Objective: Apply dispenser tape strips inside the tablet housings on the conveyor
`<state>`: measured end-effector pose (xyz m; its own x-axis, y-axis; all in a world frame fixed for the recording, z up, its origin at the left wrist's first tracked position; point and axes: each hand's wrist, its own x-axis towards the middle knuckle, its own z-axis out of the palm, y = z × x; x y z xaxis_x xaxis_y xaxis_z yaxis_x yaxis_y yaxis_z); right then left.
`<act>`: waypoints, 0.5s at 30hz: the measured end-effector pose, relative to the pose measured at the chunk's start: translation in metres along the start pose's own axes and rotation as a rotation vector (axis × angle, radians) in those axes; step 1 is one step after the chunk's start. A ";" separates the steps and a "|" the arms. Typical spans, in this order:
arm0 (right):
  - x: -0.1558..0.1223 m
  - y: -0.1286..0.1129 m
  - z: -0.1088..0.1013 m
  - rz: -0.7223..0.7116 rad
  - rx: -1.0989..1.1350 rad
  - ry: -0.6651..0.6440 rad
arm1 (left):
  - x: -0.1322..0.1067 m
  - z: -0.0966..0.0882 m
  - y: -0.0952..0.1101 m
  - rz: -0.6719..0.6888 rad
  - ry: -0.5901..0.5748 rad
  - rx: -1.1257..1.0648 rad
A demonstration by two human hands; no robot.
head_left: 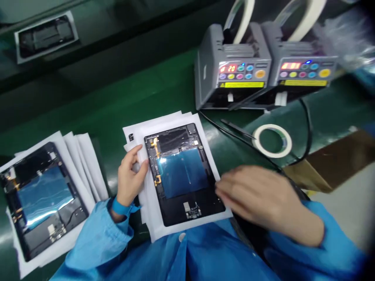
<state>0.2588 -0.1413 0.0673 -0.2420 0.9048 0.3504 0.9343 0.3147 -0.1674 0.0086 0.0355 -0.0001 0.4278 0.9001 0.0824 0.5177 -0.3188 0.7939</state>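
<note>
An opened tablet, its inside showing a blue-filmed battery, lies on a stack of white foam sheets before me. At its left edge, my left hand has thumb and fingers curled round the edge of the foam sheets, close to the frame. My right hand is at the tablet's lower right edge, blurred by motion. Its fingers lie close together, and whether they hold anything is hidden. A small black piece sits on the sheet's upper left corner.
To the left, another opened tablet lies on layered foam sheets. Two tape dispensers with lit displays stand at the back right. Nearby are a tape roll, tweezers, a black cable and a cardboard box. One more panel lies far left.
</note>
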 end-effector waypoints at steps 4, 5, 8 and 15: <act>0.005 0.075 0.007 0.237 -0.407 0.254 | 0.000 -0.002 0.001 0.073 0.000 0.094; 0.006 0.089 0.012 0.284 -0.428 0.256 | 0.000 -0.002 0.002 0.089 -0.008 0.110; 0.012 0.113 0.030 0.349 -0.371 0.205 | -0.001 -0.003 0.002 0.119 -0.027 0.135; 0.022 0.127 0.041 0.303 -0.303 0.232 | -0.002 -0.004 0.003 0.178 -0.035 0.171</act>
<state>0.3612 -0.0695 0.0164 0.0851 0.8441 0.5293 0.9962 -0.0815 -0.0302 0.0064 0.0343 0.0042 0.5479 0.8150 0.1886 0.5484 -0.5202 0.6547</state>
